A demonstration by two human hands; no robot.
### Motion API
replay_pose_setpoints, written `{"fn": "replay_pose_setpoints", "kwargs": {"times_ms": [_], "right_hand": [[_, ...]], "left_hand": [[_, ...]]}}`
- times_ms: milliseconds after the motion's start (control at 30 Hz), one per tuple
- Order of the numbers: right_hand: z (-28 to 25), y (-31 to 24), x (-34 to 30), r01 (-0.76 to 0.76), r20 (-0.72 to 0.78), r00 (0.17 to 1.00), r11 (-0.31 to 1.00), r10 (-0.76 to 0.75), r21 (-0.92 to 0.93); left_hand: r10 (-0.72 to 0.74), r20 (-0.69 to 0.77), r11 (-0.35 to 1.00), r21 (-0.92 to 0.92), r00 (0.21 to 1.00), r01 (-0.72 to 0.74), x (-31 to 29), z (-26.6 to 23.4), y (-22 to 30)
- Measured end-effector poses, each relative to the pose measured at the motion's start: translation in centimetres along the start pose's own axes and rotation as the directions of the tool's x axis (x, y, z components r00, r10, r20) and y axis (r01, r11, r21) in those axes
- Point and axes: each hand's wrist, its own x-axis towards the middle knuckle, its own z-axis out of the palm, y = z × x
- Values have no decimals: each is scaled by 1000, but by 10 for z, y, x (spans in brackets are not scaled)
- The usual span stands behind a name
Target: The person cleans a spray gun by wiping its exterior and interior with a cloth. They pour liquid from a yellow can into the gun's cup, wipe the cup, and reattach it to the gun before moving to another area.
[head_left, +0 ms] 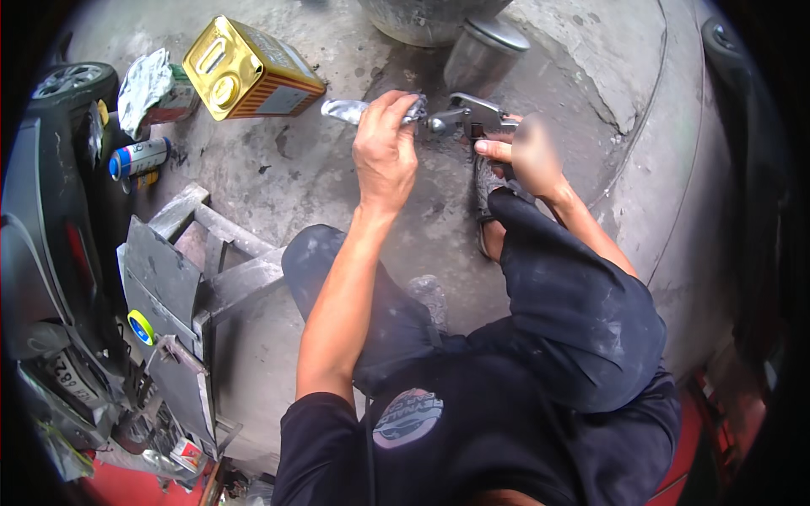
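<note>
My left hand (386, 152) is closed around a crumpled, silver-grey piece (342, 110), perhaps a rag or foil. One end sticks out to the left of the fingers and the other bunches by the fingertips, close to the nozzle of a metal spray gun (483, 108). My right hand (533, 156), partly blurred, grips the gun at its right side. A lidded metal cup (483, 59) stands just beyond the gun; I cannot tell whether the two are joined.
Far left sit a gold square tin (253, 72), a white crumpled cloth (145, 88) and a blue-and-white can (139, 158). A wooden stand (232, 287) with a roll of tape (141, 327) is near my left knee. A large round tub (422, 18) stands at the back.
</note>
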Motion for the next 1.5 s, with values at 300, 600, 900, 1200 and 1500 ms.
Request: {"fn": "replay_pose_setpoints", "kwargs": {"times_ms": [300,600,900,1200,1500], "right_hand": [[-13,-9,0,273,113,962,908,-249,-317],[-16,33,56,177,328,944,866,-16,-467],[70,86,137,321,657,751,830,72,-457],[88,82,119,388,635,772,765,35,-514],[114,-136,12,514,656,725,798,-209,-314]], "left_hand": [[-749,301,-12,-897,591,441,2,-12,-25],[-567,-466,747,-639,679,185,-8,-81,-15],[-381,-629,917,-348,678,192,-17,-116,-8],[-710,-396,570,-809,582,145,-39,-103,-35],[-414,-36,219,-974,909,61,1,-72,77]]}}
